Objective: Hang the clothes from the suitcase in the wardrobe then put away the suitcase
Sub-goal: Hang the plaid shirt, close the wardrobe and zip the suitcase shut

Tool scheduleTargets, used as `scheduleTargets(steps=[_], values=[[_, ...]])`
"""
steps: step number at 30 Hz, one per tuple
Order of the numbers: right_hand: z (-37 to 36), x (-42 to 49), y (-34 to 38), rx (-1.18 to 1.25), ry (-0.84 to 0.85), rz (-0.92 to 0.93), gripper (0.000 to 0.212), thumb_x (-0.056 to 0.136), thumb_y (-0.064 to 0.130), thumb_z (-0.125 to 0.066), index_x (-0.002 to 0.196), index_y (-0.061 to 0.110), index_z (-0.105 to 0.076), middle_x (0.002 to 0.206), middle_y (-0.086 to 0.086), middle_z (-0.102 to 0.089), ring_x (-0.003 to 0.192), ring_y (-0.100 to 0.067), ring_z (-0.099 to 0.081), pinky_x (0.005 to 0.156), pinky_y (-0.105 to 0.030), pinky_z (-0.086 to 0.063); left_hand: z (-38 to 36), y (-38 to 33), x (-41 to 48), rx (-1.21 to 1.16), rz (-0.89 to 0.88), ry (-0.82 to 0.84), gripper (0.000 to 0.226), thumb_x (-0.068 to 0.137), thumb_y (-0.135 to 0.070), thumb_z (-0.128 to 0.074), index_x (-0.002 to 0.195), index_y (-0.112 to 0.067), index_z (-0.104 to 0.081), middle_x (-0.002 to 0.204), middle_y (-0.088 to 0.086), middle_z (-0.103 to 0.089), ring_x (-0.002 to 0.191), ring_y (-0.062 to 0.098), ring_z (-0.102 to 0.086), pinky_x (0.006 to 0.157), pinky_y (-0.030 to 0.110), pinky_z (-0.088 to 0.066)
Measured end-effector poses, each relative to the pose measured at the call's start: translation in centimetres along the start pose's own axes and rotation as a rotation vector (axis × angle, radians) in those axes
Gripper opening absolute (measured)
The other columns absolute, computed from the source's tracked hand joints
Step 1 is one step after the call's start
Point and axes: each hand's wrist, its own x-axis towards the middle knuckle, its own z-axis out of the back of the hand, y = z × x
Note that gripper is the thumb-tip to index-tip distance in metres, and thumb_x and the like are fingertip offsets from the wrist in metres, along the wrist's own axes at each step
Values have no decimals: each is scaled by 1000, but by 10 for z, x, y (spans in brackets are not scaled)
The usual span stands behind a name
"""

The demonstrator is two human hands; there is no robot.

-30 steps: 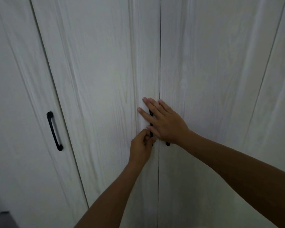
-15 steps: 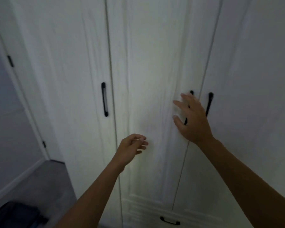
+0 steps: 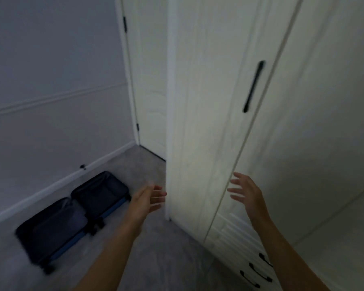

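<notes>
While its visible doors stand closed, the white wardrobe (image 3: 208, 122) fills the view from 12 to 5 o'clock. Grey floor (image 3: 166, 259) runs from 6 to 8 o'clock. Dark suitcase (image 3: 72, 215) lies opened flat on the floor at 8 o'clock, near the wall, apart from the wardrobe; contents indiscernible. Left hand (image 3: 145, 201), 6 o'clock: fingers loosely spread, holding nothing. Right hand (image 3: 248, 194), 5 o'clock: fingers spread wide, empty, before the wardrobe door; contact cannot be told. Black bar handle (image 3: 253, 87) at 2 o'clock.
</notes>
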Motion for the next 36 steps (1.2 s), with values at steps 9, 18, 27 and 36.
scheduleTargets(steps=[9, 18, 27, 36], values=[[-154, -12, -75, 120, 229, -427, 46, 105, 45, -40, 127, 13, -64, 119, -19, -68, 105, -40, -69, 92, -46, -54, 143, 47, -1, -172, 264, -275, 40, 109, -37, -42, 110, -6, -69, 105, 14, -76, 100, 31, -71, 93, 44, -57], [-255, 5, -140, 80, 375, -720, 54, 102, 53, -40, 123, 9, -65, 117, -20, -68, 99, -36, -68, 91, -44, -52, 237, 98, 7, -370, 426, -505, 33, 106, -25, -45, 116, -2, -67, 108, 17, -76, 105, 34, -70, 91, 42, -57], [-363, 109, -176, 20, 497, -866, 57, 105, 49, -37, 128, 3, -61, 112, -21, -67, 101, -36, -64, 104, -53, -46, 288, 103, 103, -470, 495, -623, 35, 108, -27, -42, 117, -2, -65, 113, 18, -73, 103, 33, -69, 85, 41, -56], [-475, 232, -165, -50, 598, -881, 49, 103, 46, -43, 114, 5, -67, 112, -23, -69, 96, -35, -66, 92, -46, -53, 329, 74, 207, -574, 480, -726, 41, 109, -32, -39, 119, -1, -63, 116, 19, -72, 103, 33, -68, 84, 41, -55]])
